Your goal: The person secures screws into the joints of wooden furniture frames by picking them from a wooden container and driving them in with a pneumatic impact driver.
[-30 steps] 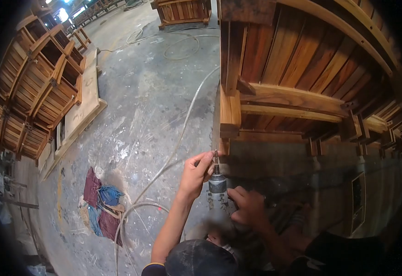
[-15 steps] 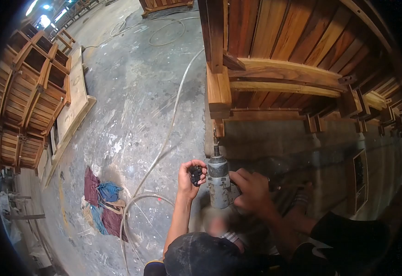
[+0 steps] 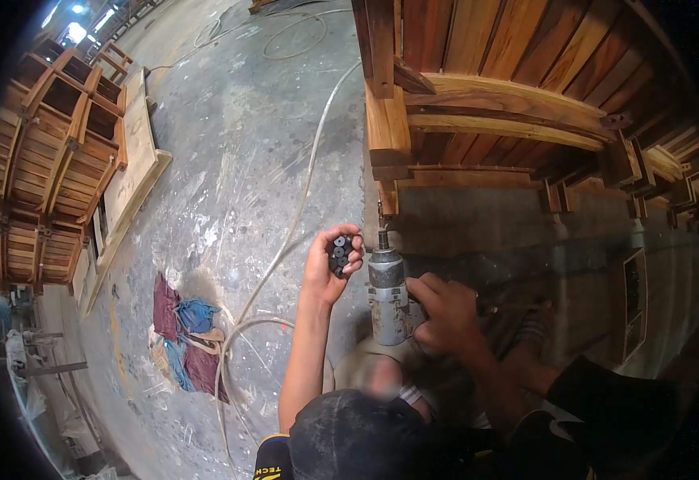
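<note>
My left hand [image 3: 323, 268] is cupped with its fingers curled round several small black round pieces [image 3: 339, 253], some with a hole in the middle. Beside it, my right hand [image 3: 448, 312] is wrapped round a worn grey power driver [image 3: 387, 300]. The driver's bit [image 3: 381, 214] points away from me, its tip overlapping the end of a wooden leg [image 3: 388, 194] in this view. That leg belongs to a large slatted piece of wooden furniture [image 3: 509, 104] at the upper right. The driver's handle is mostly hidden by the hand.
A pale hose [image 3: 292, 232] runs across the stained concrete floor [image 3: 229, 160]. Crumpled maroon and blue cloths [image 3: 193, 336] lie at the lower left. More slatted wooden furniture [image 3: 61, 172] stands at the left by a pale board [image 3: 135, 168]. A shallow box [image 3: 631, 308] is at the right.
My left hand has risen beside the driver and turned, so the black pieces show more clearly. The view has shifted slightly. The driver remains in my right hand near the wooden leg.
</note>
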`<move>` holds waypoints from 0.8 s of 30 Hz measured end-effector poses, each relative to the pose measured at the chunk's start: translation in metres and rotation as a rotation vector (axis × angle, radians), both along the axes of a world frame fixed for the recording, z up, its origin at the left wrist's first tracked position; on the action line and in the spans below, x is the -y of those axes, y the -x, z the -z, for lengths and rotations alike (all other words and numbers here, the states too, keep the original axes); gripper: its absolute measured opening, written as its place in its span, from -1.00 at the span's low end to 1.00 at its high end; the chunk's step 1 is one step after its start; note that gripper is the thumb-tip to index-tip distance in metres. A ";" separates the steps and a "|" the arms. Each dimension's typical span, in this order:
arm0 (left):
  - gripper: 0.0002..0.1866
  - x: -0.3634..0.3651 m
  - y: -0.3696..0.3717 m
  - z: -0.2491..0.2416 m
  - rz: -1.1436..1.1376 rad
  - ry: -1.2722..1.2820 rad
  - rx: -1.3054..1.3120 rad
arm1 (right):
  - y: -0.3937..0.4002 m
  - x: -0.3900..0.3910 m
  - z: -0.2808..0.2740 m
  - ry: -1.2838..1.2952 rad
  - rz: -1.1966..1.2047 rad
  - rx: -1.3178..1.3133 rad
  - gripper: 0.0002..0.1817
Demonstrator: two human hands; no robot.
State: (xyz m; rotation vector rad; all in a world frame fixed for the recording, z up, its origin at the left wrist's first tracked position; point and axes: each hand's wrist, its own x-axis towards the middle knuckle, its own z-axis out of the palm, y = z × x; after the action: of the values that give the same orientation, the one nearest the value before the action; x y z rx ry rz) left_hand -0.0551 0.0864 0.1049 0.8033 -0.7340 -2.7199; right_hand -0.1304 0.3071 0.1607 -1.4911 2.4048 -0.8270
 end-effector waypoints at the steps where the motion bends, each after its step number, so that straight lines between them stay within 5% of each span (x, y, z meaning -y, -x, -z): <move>1: -0.72 0.002 0.000 0.000 0.000 -0.027 -0.012 | 0.000 0.000 0.000 0.000 0.002 -0.001 -0.35; 24: -0.61 0.003 0.012 -0.017 0.010 0.028 0.031 | -0.002 0.000 -0.003 -0.032 -0.010 0.002 -0.33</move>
State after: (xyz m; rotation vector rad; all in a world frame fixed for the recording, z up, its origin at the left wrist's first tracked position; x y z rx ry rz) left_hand -0.0674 0.0835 0.1222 0.8393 -0.7824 -2.7056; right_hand -0.1287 0.3066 0.1639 -1.4887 2.3956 -0.7841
